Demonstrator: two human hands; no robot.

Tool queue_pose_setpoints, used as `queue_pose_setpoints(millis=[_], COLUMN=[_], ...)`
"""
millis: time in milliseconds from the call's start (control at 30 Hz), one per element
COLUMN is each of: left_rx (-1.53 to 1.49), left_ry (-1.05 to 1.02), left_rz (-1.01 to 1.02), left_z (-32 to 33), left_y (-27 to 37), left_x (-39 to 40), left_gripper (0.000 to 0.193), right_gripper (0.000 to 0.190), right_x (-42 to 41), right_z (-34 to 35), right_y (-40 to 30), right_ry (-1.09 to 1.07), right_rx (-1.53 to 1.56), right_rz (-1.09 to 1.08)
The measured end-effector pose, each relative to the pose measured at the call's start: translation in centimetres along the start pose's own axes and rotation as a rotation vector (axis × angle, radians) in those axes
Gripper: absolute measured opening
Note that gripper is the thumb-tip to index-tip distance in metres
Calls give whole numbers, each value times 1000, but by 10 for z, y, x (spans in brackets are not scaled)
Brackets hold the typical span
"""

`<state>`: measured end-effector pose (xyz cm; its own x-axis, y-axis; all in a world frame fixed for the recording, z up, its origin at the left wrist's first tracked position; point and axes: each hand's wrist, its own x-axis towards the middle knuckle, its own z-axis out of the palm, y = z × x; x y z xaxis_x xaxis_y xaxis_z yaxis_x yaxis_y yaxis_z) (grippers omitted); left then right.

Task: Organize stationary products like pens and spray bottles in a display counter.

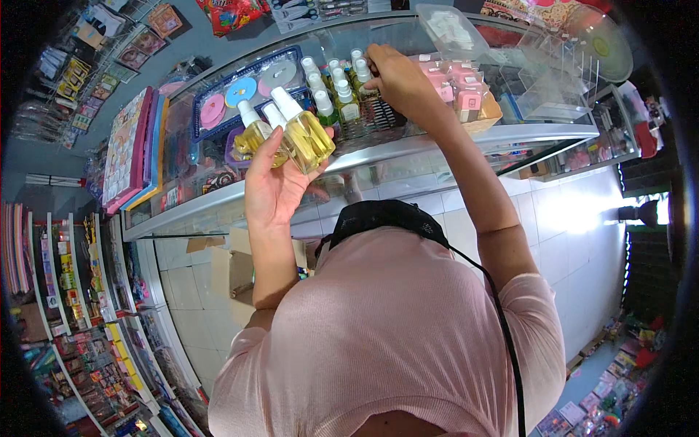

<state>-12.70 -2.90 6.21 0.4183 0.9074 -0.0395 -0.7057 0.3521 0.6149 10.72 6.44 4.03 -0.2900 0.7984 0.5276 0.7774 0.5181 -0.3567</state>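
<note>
My left hand (281, 180) holds three small clear bottles of yellow liquid (306, 139) with white pump caps, above the front edge of a glass display counter (377, 150). Reaching over the counter top, my right hand (397, 76) has its fingers at the back of a group of similar capped bottles (347, 104). Its fingertips are partly hidden, so I cannot tell whether it grips one. Some bottles in the group look green. Just right of that hand are pink-packaged items (467, 98) in a tan basket (487, 121).
A blue basket (195, 117) with round coloured items stands left of the bottles. Upright boxed books or folders (131, 147) are at the counter's left end. Clear acrylic stands (551, 82) and a plastic tub (453, 33) sit to the right. An open cardboard box (232, 273) lies on the floor.
</note>
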Motion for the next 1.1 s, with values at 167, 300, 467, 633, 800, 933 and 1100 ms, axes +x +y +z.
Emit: queue_pose_setpoints(millis=[167, 300, 467, 633, 800, 933, 1100], left_rx=[47, 17, 55, 175, 175, 104, 100], left_ry=[58, -8, -12, 86, 73, 45, 44], left_rz=[-6, -5, 17, 82, 118, 91, 98], left_z=[4, 6, 16, 28, 30, 23, 28], left_y=[-2, -3, -7, -11, -12, -11, -11], left_x=[1, 2, 5, 5, 6, 6, 5], left_gripper=[52, 47, 44, 40, 39, 36, 34], right_gripper=[32, 31, 34, 50, 46, 44, 49], right_x=[-4, -5, -15, -25, -26, -25, -18], right_z=[-5, -37, -65, -61, -62, -60, -71], right_y=[3, -22, -71, -89, -85, -71, -43], right_ry=[98, 195, 10, -133, -141, -145, -113], right_rx=[116, 224, 521, 475, 515, 751, 1092], right_rz=[17, 82, 116, 6, 28, 75, 202])
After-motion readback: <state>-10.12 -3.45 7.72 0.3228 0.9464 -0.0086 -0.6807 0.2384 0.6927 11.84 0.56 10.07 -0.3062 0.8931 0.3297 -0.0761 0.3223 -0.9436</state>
